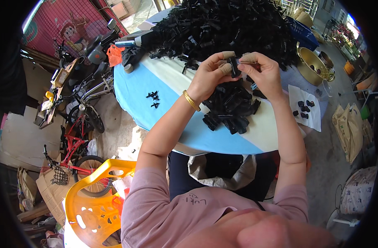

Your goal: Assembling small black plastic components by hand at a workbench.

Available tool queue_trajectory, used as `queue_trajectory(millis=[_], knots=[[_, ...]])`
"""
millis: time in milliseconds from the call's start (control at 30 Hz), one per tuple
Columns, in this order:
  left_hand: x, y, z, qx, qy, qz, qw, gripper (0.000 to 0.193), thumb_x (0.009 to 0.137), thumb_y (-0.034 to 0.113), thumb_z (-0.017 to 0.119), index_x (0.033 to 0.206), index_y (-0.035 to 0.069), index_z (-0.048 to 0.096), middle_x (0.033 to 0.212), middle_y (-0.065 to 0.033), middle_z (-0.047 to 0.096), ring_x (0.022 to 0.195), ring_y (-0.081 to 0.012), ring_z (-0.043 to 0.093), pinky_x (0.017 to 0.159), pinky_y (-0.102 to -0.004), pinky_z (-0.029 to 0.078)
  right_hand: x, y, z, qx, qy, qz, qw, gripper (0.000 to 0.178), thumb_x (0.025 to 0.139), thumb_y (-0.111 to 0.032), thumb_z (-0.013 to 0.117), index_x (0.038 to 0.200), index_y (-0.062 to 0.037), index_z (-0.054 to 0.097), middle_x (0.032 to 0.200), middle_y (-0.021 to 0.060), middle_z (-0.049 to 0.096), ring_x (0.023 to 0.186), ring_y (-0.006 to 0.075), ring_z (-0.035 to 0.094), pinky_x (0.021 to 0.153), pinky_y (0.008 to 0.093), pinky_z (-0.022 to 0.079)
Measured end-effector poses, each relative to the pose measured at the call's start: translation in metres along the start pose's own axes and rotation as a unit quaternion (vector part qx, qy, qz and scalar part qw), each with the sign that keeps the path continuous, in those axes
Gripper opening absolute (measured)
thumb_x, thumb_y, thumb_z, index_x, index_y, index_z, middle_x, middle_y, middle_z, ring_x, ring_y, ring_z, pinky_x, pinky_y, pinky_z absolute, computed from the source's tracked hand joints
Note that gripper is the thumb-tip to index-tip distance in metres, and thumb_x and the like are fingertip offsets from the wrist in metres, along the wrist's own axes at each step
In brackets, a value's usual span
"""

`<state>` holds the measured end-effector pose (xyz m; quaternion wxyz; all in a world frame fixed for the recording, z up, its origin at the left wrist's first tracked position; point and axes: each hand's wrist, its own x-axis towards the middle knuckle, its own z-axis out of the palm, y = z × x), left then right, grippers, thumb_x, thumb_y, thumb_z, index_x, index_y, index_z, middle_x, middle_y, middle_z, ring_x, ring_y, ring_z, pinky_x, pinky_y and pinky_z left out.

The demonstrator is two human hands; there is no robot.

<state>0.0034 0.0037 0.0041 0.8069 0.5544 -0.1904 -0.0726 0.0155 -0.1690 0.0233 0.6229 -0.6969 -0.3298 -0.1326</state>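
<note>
Above the table, my left hand (208, 77) pinches a small black plastic part (235, 68) between thumb and fingers. My right hand (267, 78) is closed at the part's right side, thumb and forefinger pressed together there; anything tiny between them is too small to make out. Tan covers wrap several of my fingertips. Just below the hands lies a loose pile of black plastic parts (230, 108). Beyond them rises a large heap of similar black parts (222, 29). A few small black pieces (154, 99) lie apart on the table's left side.
The round table wears a blue and white cloth (135, 93). To the right are a white sheet (317, 118) bearing several black pieces and a brass-coloured pot (307, 70). An orange plastic chair (79, 206) and a red bicycle (75, 151) stand left. A pale sack (222, 182) lies across my lap.
</note>
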Motion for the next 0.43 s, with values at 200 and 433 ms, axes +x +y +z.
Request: queue_trajectory(millis=[200, 433], knots=[[-0.005, -0.001, 0.013, 0.134, -0.031, 0.113, 0.984, 0.046, 0.080, -0.001, 0.058, 0.122, 0.000, 0.041, 0.110, -0.0084, 0.053, 0.096, -0.0166, 0.056, 0.083, -0.0281, 0.049, 0.002, 0.008, 0.004, -0.025, -0.021, 0.094, 0.995, 0.012, 0.078, -0.007, 0.065, 0.086, -0.0029, 0.057, 0.076, 0.0003, 0.058, 0.064, 0.0044, 0.053, 0.055, 0.0154, 0.043], [0.001, -0.002, 0.000, 0.091, 0.027, 0.099, 0.991, 0.042, 0.076, -0.004, 0.062, 0.116, 0.002, 0.048, 0.100, -0.0105, 0.060, 0.091, -0.0182, 0.060, 0.079, -0.0288, 0.051, 0.006, 0.013, -0.007, 0.175, -0.111, 0.214, 0.955, 0.026, 0.084, -0.019, 0.059, 0.104, -0.0030, 0.056, 0.075, 0.0016, 0.057, 0.056, 0.0051, 0.052, 0.046, 0.0150, 0.040]])
